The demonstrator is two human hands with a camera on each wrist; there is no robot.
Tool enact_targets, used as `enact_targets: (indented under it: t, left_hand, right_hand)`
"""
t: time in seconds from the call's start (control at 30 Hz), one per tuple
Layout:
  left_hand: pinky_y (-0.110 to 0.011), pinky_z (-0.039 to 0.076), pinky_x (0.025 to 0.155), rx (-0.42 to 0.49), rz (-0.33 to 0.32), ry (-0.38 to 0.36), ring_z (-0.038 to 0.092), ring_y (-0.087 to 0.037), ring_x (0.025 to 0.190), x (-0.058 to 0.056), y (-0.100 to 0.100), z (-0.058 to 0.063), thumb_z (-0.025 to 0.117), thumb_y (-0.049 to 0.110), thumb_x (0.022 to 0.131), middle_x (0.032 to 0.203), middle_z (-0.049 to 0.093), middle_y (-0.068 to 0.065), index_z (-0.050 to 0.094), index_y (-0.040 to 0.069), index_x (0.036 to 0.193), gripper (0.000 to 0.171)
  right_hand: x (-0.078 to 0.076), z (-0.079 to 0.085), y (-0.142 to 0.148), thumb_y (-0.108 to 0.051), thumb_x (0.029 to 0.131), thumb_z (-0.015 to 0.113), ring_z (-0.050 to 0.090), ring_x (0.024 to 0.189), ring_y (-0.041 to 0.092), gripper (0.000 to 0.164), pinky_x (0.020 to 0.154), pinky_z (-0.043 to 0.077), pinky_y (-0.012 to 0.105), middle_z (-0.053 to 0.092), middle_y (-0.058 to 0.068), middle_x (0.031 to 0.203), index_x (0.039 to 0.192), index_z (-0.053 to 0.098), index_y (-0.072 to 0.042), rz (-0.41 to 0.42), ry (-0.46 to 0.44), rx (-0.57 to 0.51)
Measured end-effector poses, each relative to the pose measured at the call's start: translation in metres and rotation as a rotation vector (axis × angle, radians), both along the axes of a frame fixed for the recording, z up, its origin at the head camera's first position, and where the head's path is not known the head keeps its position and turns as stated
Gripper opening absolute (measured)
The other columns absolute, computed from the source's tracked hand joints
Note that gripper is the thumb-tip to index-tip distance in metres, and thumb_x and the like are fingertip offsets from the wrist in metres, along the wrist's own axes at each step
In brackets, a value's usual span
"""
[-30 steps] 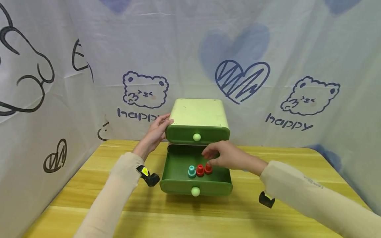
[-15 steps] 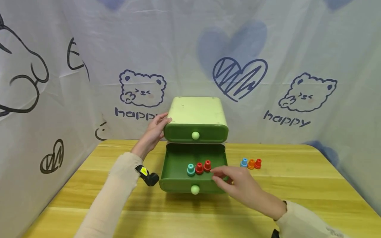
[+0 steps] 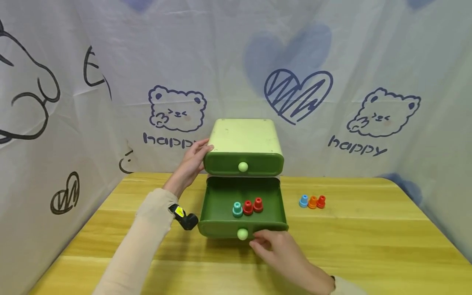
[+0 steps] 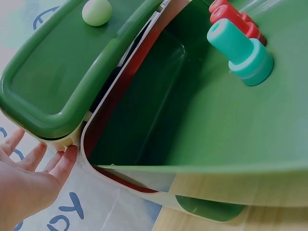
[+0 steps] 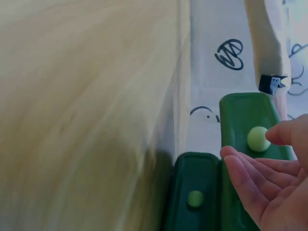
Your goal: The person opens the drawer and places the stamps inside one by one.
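A pale green cabinet (image 3: pixel 245 137) with dark green drawers stands on the table. Its middle drawer (image 3: pixel 221 196) is pulled out and holds a teal stepped peg (image 3: pixel 237 209) and two red ones (image 3: pixel 248 208), all upright. My left hand (image 3: pixel 188 166) rests against the cabinet's upper left side, thumb at the front corner; in the left wrist view its fingers (image 4: pixel 67 161) touch the casing below the top drawer. My right hand (image 3: pixel 278 248) is at the drawer front, just right of the round knob (image 3: pixel 242 234). The right wrist view shows one fingertip close beside that knob, the other fingers extended.
Blue (image 3: pixel 304 201), orange (image 3: pixel 312 202) and red (image 3: pixel 321 201) pegs stand in a row on the wooden table (image 3: pixel 354 237), right of the cabinet. A closed bottom drawer (image 5: pixel 192 183) shows under the open one. Printed cloth (image 3: pixel 228 61) hangs behind and at the sides.
My right hand has left the rightmost red peg in the drawer and come out over the right side, then down to the front by the knob. My left hand stays on the cabinet.
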State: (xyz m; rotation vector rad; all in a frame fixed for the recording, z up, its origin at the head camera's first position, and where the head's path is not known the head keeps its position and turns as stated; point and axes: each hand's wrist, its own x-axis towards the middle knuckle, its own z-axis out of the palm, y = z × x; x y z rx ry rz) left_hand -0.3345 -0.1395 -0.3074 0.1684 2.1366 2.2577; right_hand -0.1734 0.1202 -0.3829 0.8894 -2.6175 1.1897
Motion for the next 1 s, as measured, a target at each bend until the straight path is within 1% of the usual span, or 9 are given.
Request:
enact_targets:
  t: [0.07,0.2,0.3,0.4,0.5,0.67,0.77,0.9,1.0]
  left_hand:
    - [-0.043,0.039,0.105,0.004,0.007,0.004,0.039,-0.028,0.13,-0.001,0.0,0.001,0.054,0.026,0.097,0.147,0.032,-0.015,0.028,0.009,0.151,0.062]
    - [-0.043,0.038,0.106,0.005,0.015,0.003,0.038,-0.028,0.13,-0.001,0.0,0.001,0.054,0.026,0.097,0.147,0.032,-0.015,0.028,0.009,0.151,0.063]
    - [-0.043,0.038,0.106,0.006,0.01,-0.008,0.038,-0.028,0.13,0.0,-0.001,0.0,0.054,0.026,0.097,0.148,0.031,-0.015,0.028,0.01,0.151,0.063]
    - [-0.044,0.038,0.105,0.008,0.003,-0.013,0.039,-0.028,0.13,0.001,-0.001,-0.001,0.055,0.027,0.097,0.148,0.032,-0.014,0.028,0.01,0.151,0.062]
    - [-0.044,0.038,0.106,0.007,-0.002,-0.001,0.038,-0.029,0.13,0.001,-0.001,0.0,0.055,0.027,0.097,0.148,0.032,-0.014,0.028,0.01,0.151,0.062]
    - [-0.045,0.038,0.105,0.01,-0.003,0.004,0.038,-0.028,0.13,-0.001,0.001,0.0,0.055,0.027,0.097,0.148,0.032,-0.014,0.029,0.01,0.151,0.062]
    - [-0.044,0.039,0.104,0.007,0.0,0.003,0.038,-0.028,0.13,-0.001,0.002,0.0,0.055,0.027,0.097,0.148,0.032,-0.014,0.028,0.01,0.151,0.063]
    - [-0.043,0.041,0.103,0.006,-0.008,0.009,0.038,-0.028,0.13,0.0,0.001,0.0,0.054,0.026,0.097,0.148,0.031,-0.014,0.027,0.01,0.151,0.063]
    - [-0.041,0.042,0.102,0.011,-0.01,0.008,0.039,-0.028,0.129,0.0,0.001,0.0,0.054,0.026,0.097,0.149,0.031,-0.015,0.026,0.009,0.151,0.063]
  right_hand:
    - [-0.002,-0.001,-0.006,-0.019,0.091,0.068,0.065,0.068,0.007,0.019,0.059,0.054,0.021,0.071,0.003,0.079,0.092,0.073,0.0,-0.022,-0.077,-0.04]
    - [-0.004,-0.004,-0.016,-0.025,0.092,0.067,0.066,0.064,0.012,0.023,0.055,0.052,0.021,0.07,0.001,0.072,0.091,0.074,-0.003,-0.023,-0.228,-0.111]
    - [-0.002,-0.008,-0.02,-0.026,0.092,0.067,0.067,0.062,0.018,0.025,0.053,0.051,0.022,0.07,0.003,0.07,0.091,0.074,-0.002,-0.013,-0.295,-0.146]
    - [0.0,-0.011,-0.023,-0.025,0.091,0.068,0.067,0.061,0.018,0.026,0.054,0.052,0.022,0.071,0.006,0.073,0.091,0.073,0.0,-0.021,-0.331,-0.185]
    - [-0.001,-0.012,-0.024,-0.024,0.091,0.068,0.067,0.059,0.014,0.025,0.054,0.053,0.022,0.071,0.008,0.075,0.089,0.071,0.001,-0.044,-0.329,-0.226]
    - [0.0,-0.014,-0.026,-0.023,0.09,0.069,0.065,0.057,0.011,0.022,0.052,0.053,0.022,0.071,0.007,0.074,0.085,0.07,-0.002,-0.081,-0.283,-0.255]
    - [-0.002,-0.014,-0.029,-0.023,0.09,0.07,0.065,0.055,0.013,0.022,0.051,0.052,0.022,0.071,0.006,0.072,0.083,0.07,-0.003,-0.106,-0.245,-0.262]
    - [-0.006,-0.012,-0.032,-0.022,0.09,0.07,0.066,0.055,0.02,0.02,0.05,0.051,0.021,0.07,0.006,0.07,0.081,0.07,-0.003,-0.136,-0.196,-0.268]
    - [-0.011,-0.009,-0.033,-0.02,0.09,0.069,0.066,0.055,0.022,0.02,0.049,0.051,0.022,0.07,0.005,0.07,0.081,0.07,-0.003,-0.14,-0.172,-0.272]
